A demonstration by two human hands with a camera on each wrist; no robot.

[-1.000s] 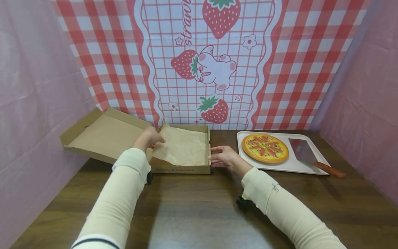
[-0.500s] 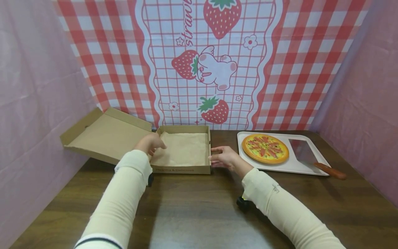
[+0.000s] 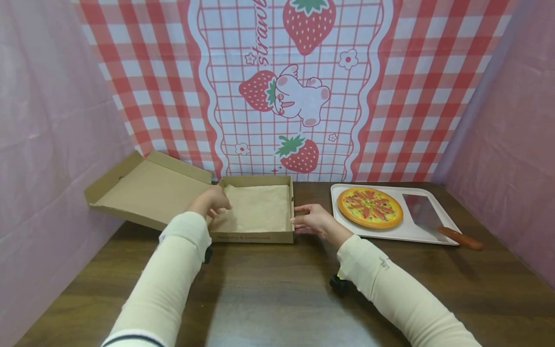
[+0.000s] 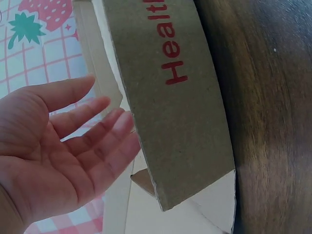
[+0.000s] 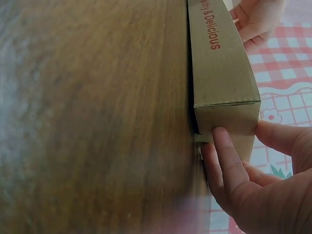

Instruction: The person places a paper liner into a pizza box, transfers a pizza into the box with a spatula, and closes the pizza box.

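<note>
An open cardboard pizza box point(image 3: 260, 237) rests on the table, with its lid point(image 3: 149, 190) folded out to the left. A sheet of brown paper point(image 3: 260, 207) lines the bottom. My left hand point(image 3: 213, 201) hovers at the box's left side, over the paper's edge. In the left wrist view its fingers point(image 4: 90, 141) are relaxed, loosely bent and hold nothing, right beside the box's front wall. My right hand point(image 3: 314, 219) holds the box's right wall. The right wrist view shows its thumb at the top edge and fingers point(image 5: 226, 156) against the outer face.
To the right, a white tray point(image 3: 338, 205) carries a pizza point(image 3: 369, 207) and a flat metal server with a wooden handle point(image 3: 459, 237) jutting past the tray's edge. A checked strawberry cloth point(image 3: 303, 96) hangs behind the wooden table point(image 3: 277, 289).
A second ago my left hand held the paper's raised left side; the paper has since dropped flat into the box and the hand has let go. The right hand has stayed put.
</note>
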